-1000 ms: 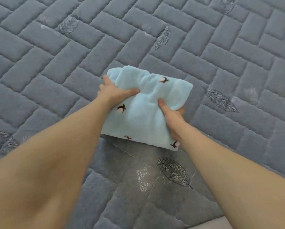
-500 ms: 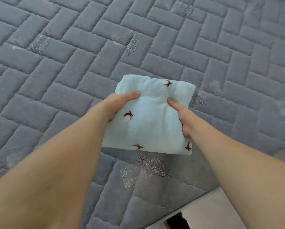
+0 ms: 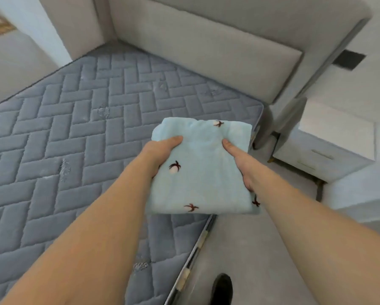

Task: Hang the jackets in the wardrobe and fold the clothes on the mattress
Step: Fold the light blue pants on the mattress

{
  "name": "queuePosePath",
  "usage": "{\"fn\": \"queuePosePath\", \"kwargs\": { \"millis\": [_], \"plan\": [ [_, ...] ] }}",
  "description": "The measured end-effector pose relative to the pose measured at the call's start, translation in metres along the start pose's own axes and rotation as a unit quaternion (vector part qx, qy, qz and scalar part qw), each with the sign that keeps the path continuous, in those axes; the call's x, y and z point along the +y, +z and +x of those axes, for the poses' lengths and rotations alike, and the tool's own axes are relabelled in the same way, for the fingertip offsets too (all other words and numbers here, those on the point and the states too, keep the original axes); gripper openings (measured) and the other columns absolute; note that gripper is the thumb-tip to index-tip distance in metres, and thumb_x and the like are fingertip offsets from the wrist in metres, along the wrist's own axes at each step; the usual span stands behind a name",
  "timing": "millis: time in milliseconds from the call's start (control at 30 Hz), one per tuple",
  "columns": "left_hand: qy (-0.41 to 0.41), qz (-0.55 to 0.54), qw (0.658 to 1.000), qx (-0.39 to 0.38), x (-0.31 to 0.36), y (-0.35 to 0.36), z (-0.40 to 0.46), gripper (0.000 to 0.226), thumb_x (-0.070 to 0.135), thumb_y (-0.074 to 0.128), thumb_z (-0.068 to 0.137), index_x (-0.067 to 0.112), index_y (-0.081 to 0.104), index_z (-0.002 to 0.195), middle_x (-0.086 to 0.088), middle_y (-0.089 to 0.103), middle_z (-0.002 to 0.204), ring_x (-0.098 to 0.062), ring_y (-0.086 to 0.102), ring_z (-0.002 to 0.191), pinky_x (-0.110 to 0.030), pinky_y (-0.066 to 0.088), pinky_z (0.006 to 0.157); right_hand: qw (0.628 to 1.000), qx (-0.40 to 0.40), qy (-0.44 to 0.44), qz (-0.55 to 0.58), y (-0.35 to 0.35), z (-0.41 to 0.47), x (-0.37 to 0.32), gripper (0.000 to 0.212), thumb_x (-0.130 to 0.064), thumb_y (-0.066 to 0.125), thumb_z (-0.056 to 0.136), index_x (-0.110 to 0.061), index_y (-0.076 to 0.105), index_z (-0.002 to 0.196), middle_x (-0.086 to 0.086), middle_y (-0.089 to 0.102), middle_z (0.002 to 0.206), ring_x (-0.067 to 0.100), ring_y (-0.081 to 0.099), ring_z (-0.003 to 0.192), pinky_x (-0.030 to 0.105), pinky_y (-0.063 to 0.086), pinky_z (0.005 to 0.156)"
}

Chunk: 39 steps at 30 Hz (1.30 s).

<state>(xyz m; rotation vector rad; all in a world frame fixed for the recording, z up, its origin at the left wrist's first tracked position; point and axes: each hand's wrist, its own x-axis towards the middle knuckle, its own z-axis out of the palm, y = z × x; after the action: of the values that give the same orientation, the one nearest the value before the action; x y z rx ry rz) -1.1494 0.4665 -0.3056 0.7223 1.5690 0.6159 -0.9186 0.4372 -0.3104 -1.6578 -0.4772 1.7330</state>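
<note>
Folded pale-blue fleece garment [image 3: 203, 172], dotted with small dark embroidered motifs, sits between my two hands, held in the air above the near corner of the grey quilted mattress [image 3: 74, 139] and partly over the floor beside it. It looks soft, light and floppy, so I judge it needs support along both side edges or the folds will slump open. My left hand [image 3: 162, 150] grips its left edge, thumb on top, fingers hidden beneath. My right hand [image 3: 239, 164] pinches the right edge likewise, thumb pressing the top. Both forearms reach forward, roughly level. Beyond stand the padded headboard [image 3: 206, 51] and a white nightstand [image 3: 327, 146].
</note>
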Motion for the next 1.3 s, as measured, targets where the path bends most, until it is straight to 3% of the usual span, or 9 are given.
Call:
{"fn": "queuePosePath", "kwargs": {
  "millis": [200,400,533,600,700,833,1000,1200,1300],
  "plan": [
    [0.089,0.098,0.988,-0.081,0.125,0.157,-0.064,0.067,0.065,0.079,0.061,0.021,0.061,0.108,-0.002,0.075,0.096,-0.024,0.075,0.076,-0.039,0.059,0.076,0.991,0.059,-0.099,0.072,-0.151,-0.080,-0.095,0.057,-0.060,0.070,0.079,-0.019,0.068,0.119,0.007,0.075,0.105,0.027,0.073,0.092,0.037,0.056,0.075],
    [0.183,0.162,0.957,-0.158,0.211,0.308,-0.127,0.062,0.064,0.077,0.068,0.022,0.059,0.111,0.001,0.073,0.095,-0.020,0.073,0.077,-0.030,0.052,0.060,0.967,0.139,-0.169,0.133,-0.284,-0.153,-0.151,0.061,-0.064,0.072,0.075,-0.018,0.069,0.115,0.007,0.076,0.102,0.027,0.074,0.091,0.040,0.055,0.082],
    [0.258,0.191,0.921,-0.222,0.253,0.408,-0.172,0.047,0.056,0.071,0.071,0.022,0.062,0.102,-0.001,0.073,0.091,-0.016,0.072,0.060,-0.024,0.051,0.049,0.933,0.207,-0.233,0.181,-0.363,-0.208,-0.170,0.058,-0.064,0.070,0.077,-0.019,0.071,0.113,0.006,0.076,0.102,0.026,0.074,0.091,0.041,0.055,0.084],
    [0.286,0.189,0.904,-0.254,0.270,0.456,-0.198,0.054,0.053,0.068,0.066,0.017,0.061,0.106,-0.005,0.072,0.091,-0.022,0.073,0.060,-0.028,0.053,0.047,0.909,0.248,-0.267,0.204,-0.398,-0.240,-0.178,0.056,-0.064,0.069,0.077,-0.020,0.071,0.112,0.006,0.076,0.102,0.025,0.074,0.090,0.038,0.056,0.079],
    [0.327,0.188,0.879,-0.293,0.293,0.522,-0.239,0.082,0.057,0.063,0.060,0.013,0.041,0.125,-0.007,0.063,0.098,-0.030,0.068,0.080,-0.037,0.054,0.061,0.864,0.312,-0.317,0.237,-0.444,-0.290,-0.188,0.046,-0.059,0.065,0.083,-0.020,0.073,0.106,0.006,0.076,0.098,0.025,0.074,0.082,0.033,0.056,0.067],
    [0.384,0.185,0.818,-0.386,0.320,0.610,-0.302,0.078,0.056,0.061,0.063,0.023,0.025,0.124,-0.006,0.060,0.097,-0.028,0.066,0.078,-0.033,0.051,0.055,0.784,0.418,-0.367,0.277,-0.498,-0.361,-0.193,0.029,-0.039,0.055,0.086,-0.015,0.070,0.094,0.008,0.073,0.086,0.025,0.070,0.066,0.032,0.053,0.066],
    [0.434,0.185,0.725,-0.501,0.324,0.716,-0.394,0.067,0.051,0.059,0.074,0.027,0.024,0.125,-0.001,0.057,0.101,-0.026,0.064,0.086,-0.040,0.054,0.069,0.678,0.528,-0.403,0.314,-0.557,-0.447,-0.175,0.037,-0.039,0.054,0.084,-0.015,0.069,0.108,0.008,0.075,0.093,0.030,0.069,0.086,0.038,0.053,0.075],
    [0.494,0.154,0.637,-0.571,0.309,0.830,-0.498,0.072,0.050,0.057,0.084,0.018,0.026,0.141,0.013,0.047,0.093,-0.009,0.053,0.079,-0.027,0.037,0.055,0.581,0.600,-0.445,0.322,-0.635,-0.528,-0.155,0.036,-0.037,0.057,0.088,-0.015,0.069,0.115,0.011,0.073,0.109,0.034,0.068,0.102,0.046,0.053,0.091],
    [0.511,0.148,0.608,-0.589,0.313,0.885,-0.543,0.070,0.052,0.054,0.085,0.019,0.026,0.139,0.010,0.048,0.095,-0.013,0.055,0.083,-0.030,0.040,0.058,0.556,0.610,-0.471,0.312,-0.683,-0.566,-0.157,0.033,-0.036,0.059,0.093,-0.016,0.068,0.117,0.007,0.075,0.105,0.030,0.071,0.098,0.042,0.056,0.082]
  ]
}}
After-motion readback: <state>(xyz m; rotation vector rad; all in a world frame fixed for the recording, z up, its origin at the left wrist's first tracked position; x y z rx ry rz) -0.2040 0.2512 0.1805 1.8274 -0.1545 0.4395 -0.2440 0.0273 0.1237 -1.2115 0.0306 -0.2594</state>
